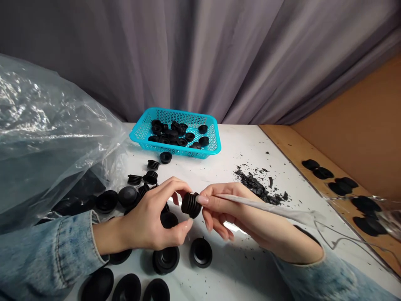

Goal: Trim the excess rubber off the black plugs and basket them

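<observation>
A black ribbed plug is held up over the white table between the thumb and fingers of my left hand. Close against its right side, my right hand pinches a slender tool wrapped in whitish material. The tool's working tip is hidden by the fingers and plug, and a thin wire trails from its back end. Under and around my left hand lie more black plugs, among them one with its hollow side up and another behind the wrist.
A turquoise mesh basket holding several black plugs stands at the back. Black shavings lie in a heap on the right. A large clear plastic bag fills the left. Flat black pieces rest on the wooden ledge.
</observation>
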`<state>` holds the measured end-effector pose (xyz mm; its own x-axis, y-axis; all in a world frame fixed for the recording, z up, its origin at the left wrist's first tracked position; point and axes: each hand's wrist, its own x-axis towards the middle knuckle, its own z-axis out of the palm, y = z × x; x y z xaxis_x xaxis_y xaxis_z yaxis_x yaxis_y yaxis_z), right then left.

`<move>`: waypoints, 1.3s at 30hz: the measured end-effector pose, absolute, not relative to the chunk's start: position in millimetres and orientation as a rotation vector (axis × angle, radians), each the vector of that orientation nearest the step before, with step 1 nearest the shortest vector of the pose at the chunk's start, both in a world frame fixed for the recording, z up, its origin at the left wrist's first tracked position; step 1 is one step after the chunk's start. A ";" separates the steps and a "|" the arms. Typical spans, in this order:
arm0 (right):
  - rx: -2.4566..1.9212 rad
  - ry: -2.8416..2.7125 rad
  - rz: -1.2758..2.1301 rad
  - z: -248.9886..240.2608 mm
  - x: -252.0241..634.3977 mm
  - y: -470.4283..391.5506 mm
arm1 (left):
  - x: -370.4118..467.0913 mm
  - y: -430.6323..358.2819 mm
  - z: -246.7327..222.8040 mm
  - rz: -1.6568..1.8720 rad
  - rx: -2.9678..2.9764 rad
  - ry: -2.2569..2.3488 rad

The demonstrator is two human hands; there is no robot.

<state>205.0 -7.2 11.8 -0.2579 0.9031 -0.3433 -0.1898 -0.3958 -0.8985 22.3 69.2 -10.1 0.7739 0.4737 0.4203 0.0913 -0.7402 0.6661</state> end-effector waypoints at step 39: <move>-1.608 -1.446 1.227 36.5 220.9 -6.7 | 20.2 68.1 -15.1 0.917 2.360 0.354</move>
<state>220.9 -6.7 36.5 -0.0429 0.9749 -0.2184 0.3735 -0.1871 -0.9086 20.2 68.1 -15.1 0.7291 0.4323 0.5307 0.0363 -0.7987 0.6007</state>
